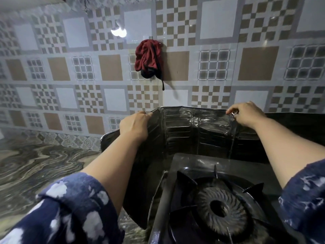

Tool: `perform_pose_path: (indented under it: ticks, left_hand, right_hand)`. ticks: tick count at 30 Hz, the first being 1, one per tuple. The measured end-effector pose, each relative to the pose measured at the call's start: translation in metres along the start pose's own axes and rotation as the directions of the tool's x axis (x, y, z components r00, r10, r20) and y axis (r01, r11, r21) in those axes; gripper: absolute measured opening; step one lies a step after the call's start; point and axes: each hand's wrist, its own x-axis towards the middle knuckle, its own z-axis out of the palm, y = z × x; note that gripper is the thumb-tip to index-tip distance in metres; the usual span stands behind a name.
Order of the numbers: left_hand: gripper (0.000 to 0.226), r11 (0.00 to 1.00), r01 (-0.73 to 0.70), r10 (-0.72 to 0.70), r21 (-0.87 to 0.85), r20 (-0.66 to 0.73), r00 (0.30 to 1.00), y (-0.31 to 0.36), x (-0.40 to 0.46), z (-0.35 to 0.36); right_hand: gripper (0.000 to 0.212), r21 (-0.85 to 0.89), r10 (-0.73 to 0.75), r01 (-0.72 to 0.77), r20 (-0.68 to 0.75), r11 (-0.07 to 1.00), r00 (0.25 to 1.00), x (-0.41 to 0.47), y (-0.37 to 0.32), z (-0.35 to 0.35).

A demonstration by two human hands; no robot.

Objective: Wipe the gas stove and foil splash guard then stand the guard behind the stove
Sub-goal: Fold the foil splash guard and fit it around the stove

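Behind the black gas stove [219, 199], near the desk's back edge, the left hand [134, 125] and right hand [246, 113] pinch the shiny folded foil splash guard's [190, 127] top edge; keep it straight and upright.

left hand [134, 125] grips foil guard [184, 127] top edge | right hand [246, 114] pinches it | guard upright behind stove [219, 199]

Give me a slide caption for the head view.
Both hands, left hand and right hand, grip the foil splash guard upright behind the gas stove.
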Motion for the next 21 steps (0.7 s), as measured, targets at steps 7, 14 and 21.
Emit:
perform_pose_path:
  ticks: [7, 14, 21]
  left_hand:
    - [0.051, 0.997, -0.032, 0.032, 0.066, -0.003, 0.999, 0.02, -0.004, -0.003]
    - [0.038, 0.998, 0.002, -0.001, 0.066, -0.01, 1.0, 0.039, -0.008, 0.0]
    - [0.04, 0.997, 0.064, -0.066, 0.043, 0.034, 0.997, 0.035, -0.005, -0.013]
  right_hand:
    - [0.04, 0.043, 0.049, -0.05, 0.03, 0.998, 0.998, -0.003, 0.011, 0.006]
    - [0.037, -0.13, 0.015, -0.016, -0.005, 0.991, 1.0, -0.007, 0.01, 0.012]
    - [0.04, -0.134, 0.041, -0.037, 0.028, 0.99, 0.999, -0.011, 0.009, 0.006]
